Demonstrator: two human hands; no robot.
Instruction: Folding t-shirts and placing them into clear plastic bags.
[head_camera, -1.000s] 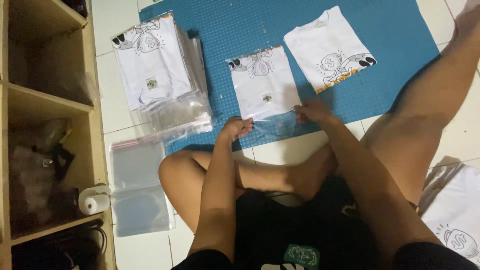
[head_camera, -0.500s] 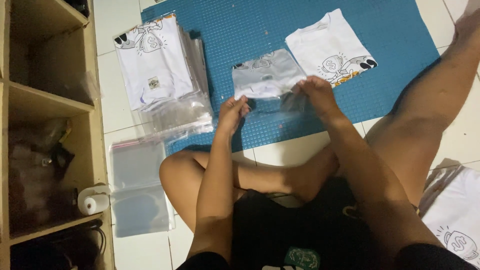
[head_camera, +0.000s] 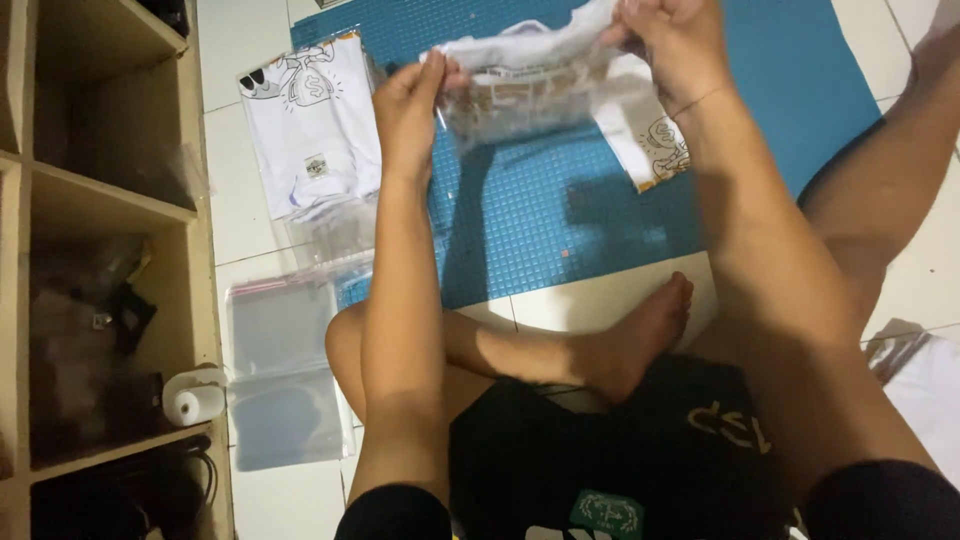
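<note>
White bagged shirt (head_camera: 530, 85) | left hand (head_camera: 410, 105) gripping | right hand (head_camera: 675, 45) gripping

A stack of bagged white shirts (head_camera: 312, 125) lies at the blue cutting mat's (head_camera: 560, 220) left edge, empty clear bags (head_camera: 280, 370) on the tiled floor (head_camera: 590, 300) below it. A tape roll (head_camera: 193, 398) sits in the wooden shelf unit (head_camera: 100, 270).

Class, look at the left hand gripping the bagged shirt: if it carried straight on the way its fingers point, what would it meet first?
The left hand points up and away, toward the mat's far end. Beyond its fingertips only the blue mat shows before the picture's top edge, so the way looks free, though depth is unclear.
</note>
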